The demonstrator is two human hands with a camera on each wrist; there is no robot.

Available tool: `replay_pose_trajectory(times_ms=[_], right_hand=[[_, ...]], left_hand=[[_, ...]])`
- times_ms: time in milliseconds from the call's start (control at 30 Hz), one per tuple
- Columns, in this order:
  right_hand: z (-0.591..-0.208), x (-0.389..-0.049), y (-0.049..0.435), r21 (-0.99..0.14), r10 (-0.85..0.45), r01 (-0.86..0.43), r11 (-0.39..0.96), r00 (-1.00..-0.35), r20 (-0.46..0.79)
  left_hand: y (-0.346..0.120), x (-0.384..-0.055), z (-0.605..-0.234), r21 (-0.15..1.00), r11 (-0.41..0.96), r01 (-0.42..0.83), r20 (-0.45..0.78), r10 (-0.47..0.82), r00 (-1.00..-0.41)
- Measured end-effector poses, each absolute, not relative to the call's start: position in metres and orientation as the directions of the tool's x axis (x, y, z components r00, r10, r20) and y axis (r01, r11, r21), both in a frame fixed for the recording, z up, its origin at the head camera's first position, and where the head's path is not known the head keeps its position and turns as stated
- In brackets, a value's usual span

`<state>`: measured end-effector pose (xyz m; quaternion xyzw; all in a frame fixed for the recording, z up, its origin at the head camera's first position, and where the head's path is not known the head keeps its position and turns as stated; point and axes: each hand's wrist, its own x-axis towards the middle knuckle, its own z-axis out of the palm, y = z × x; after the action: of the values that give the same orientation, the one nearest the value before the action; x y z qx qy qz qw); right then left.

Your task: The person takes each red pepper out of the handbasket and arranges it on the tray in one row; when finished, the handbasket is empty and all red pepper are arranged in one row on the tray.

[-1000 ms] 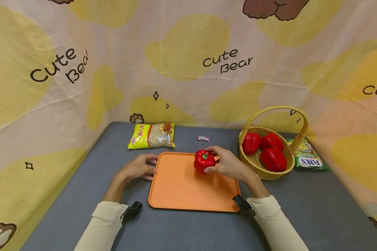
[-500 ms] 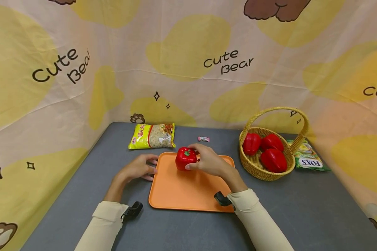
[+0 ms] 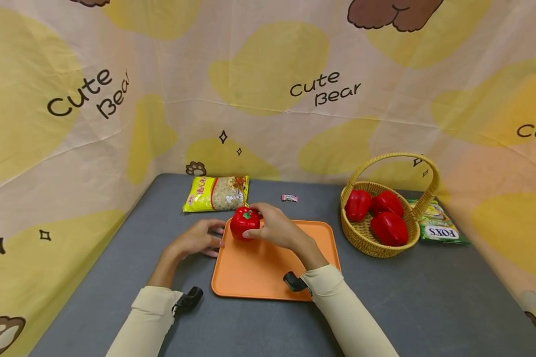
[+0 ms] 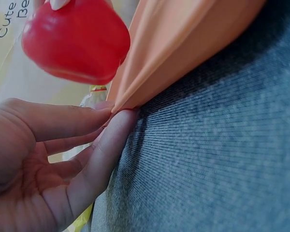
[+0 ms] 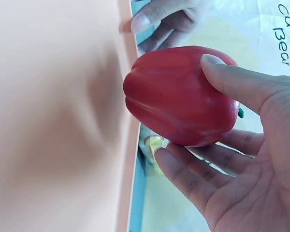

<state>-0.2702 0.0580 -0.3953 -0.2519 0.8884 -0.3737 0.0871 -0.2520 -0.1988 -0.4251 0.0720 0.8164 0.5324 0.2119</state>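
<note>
The person's right hand (image 3: pixel 274 225) grasps a shiny red bell pepper (image 3: pixel 242 226), with the thumb pressed against one side and the fingers curved along the other. The pepper's long axis stands roughly upright: its short green stem (image 5: pixel 240 113) points up, away from the tray, and its lobed base faces down. The pepper is held above the far left corner of a flat orange rectangular tray (image 3: pixel 254 272) with rounded corners and a low rim. In the right wrist view, a soft shadow falls on the tray's surface beside the pepper.

The left hand (image 3: pixel 197 239) is at the tray's left side, near the pepper; its thumb and forefinger pinch the rim.

The tray lies on a dark grey tabletop (image 3: pixel 250 327). Just beyond the pepper is a yellow and clear plastic bag of pale food pieces (image 3: pixel 219 193), lying flat. To the right of that bag, well apart, lies a small pink wrapped sweet (image 3: pixel 290 198). Right of the tray stands a round yellow woven basket (image 3: pixel 355 238) with a tall arched handle, holding three more red peppers (image 3: pixel 389 228). Just beside it, partly hidden, is a green packet (image 3: pixel 442 231).
</note>
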Motion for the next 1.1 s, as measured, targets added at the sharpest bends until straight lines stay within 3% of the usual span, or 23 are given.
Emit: replay_pose_trajectory(times_ms=[1100], right_hand=[[-0.405, -0.273, 0.037, -0.753, -0.539, -0.370, 0.544, -0.842, 0.024]], left_hand=[[-0.199, -0.247, -0.424, 0.919, 0.380, -0.105, -0.251, 0.358, -0.899]])
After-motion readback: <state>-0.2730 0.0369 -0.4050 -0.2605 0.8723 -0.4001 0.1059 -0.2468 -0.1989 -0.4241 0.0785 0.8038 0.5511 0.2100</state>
